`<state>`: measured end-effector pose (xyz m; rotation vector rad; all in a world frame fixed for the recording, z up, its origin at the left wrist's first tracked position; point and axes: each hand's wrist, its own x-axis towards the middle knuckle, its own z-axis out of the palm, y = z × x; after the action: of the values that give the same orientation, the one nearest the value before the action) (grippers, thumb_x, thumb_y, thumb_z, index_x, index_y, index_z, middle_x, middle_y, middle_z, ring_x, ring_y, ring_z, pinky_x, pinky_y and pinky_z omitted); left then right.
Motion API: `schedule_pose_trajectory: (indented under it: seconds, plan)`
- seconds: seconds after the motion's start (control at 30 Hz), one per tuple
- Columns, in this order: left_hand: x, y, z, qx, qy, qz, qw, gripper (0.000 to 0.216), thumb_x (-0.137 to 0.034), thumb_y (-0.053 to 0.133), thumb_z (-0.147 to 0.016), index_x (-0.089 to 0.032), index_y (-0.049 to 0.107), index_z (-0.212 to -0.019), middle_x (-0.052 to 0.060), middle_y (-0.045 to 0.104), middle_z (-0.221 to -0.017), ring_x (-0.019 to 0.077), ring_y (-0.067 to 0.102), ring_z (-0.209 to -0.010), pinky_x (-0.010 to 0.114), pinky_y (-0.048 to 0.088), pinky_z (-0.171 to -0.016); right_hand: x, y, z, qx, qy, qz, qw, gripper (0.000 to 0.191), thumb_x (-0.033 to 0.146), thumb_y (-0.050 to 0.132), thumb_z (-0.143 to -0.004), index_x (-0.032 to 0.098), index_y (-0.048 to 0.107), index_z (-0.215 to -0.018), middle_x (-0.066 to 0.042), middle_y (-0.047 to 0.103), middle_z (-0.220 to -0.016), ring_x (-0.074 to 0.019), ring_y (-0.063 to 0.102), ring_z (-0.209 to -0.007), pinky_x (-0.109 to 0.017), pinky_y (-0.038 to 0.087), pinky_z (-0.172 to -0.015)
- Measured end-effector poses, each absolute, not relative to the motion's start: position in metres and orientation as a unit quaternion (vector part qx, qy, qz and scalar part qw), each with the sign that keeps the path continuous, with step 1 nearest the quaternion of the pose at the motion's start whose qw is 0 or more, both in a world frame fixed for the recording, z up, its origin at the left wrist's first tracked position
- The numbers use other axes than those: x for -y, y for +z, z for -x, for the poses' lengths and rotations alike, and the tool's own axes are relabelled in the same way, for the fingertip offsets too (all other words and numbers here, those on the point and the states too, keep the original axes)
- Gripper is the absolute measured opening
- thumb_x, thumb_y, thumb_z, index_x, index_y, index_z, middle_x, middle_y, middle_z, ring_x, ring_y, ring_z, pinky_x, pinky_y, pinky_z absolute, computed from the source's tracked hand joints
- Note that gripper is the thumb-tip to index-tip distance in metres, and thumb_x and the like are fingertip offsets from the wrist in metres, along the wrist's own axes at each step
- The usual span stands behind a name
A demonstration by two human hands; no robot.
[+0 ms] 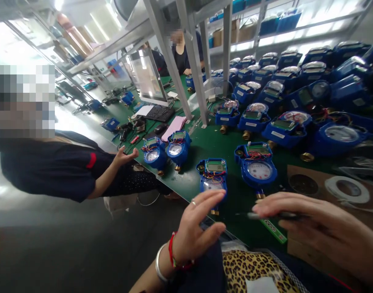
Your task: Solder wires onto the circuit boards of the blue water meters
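My left hand is open, thumb and fingers apart, with nothing in it. Its fingertips are in front of the lower part of a blue water meter with a small display and loose wires; whether they touch it I cannot tell. My right hand is closed around a slim pen-like tool, whose thin tip points left; blur hides its exact kind. Just beyond that hand stands another uncovered blue water meter with a round dial. Under the tool lies a green and white strip, partly covered.
Rows of blue meters fill the bench's right side. Two more meters stand left of centre, near a co-worker's hand. Behind are a keyboard, a monitor and metal posts. A tape roll lies on cardboard.
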<state>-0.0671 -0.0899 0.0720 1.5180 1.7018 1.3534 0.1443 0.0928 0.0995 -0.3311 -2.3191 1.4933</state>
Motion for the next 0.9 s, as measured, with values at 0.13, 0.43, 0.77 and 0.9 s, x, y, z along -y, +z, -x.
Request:
schedule_pose_trajectory:
  seconds: [0.13,0.43,0.77,0.9]
  plan:
    - [0.076,0.091,0.069,-0.45,0.468,-0.491,0.581,0.064,-0.057,0.061,-0.082,-0.014,0.056,-0.13,0.016,0.061,-0.129,0.0316,0.055,-0.121,0.046,0.04,-0.107,-0.075,0.109,-0.085,0.728,0.673,0.027,0.129,0.02,0.034,0.052,-0.095,0.024,0.069,-0.1,-0.004,0.069,-0.097,-0.0169,0.066,-0.097,-0.028,0.053,-0.089]
    - [0.07,0.06,0.069,-0.453,0.572,-0.276,0.626,0.052,-0.055,0.058,-0.085,-0.013,0.061,-0.116,0.012,0.07,-0.093,0.0258,0.07,-0.084,0.039,0.057,-0.075,-0.075,0.084,-0.054,0.695,0.719,0.012,0.022,0.05,0.049,0.046,-0.095,0.02,0.052,-0.136,-0.011,0.056,-0.133,-0.0246,0.052,-0.124,-0.044,0.039,-0.11]
    - [0.08,0.076,0.056,-0.751,0.352,-0.53,0.175,0.103,-0.03,0.068,-0.079,-0.016,-0.003,-0.153,0.021,0.025,-0.156,0.0319,0.028,-0.144,0.048,0.034,-0.115,-0.054,0.079,-0.034,0.827,0.528,0.109,0.158,0.055,0.043,0.033,-0.098,0.011,0.038,-0.142,-0.016,0.03,-0.153,-0.0245,0.021,-0.146,-0.049,0.021,-0.12]
    - [0.076,0.063,0.049,-0.768,0.317,-0.554,0.064,0.083,-0.023,0.057,-0.086,-0.023,0.008,-0.153,0.018,0.017,-0.159,0.0321,0.023,-0.146,0.051,0.032,-0.115,-0.042,0.089,-0.029,0.861,0.459,0.124,0.182,0.052,0.046,0.036,-0.097,0.008,0.049,-0.13,-0.019,0.03,-0.153,-0.0254,0.022,-0.145,-0.049,0.024,-0.119]
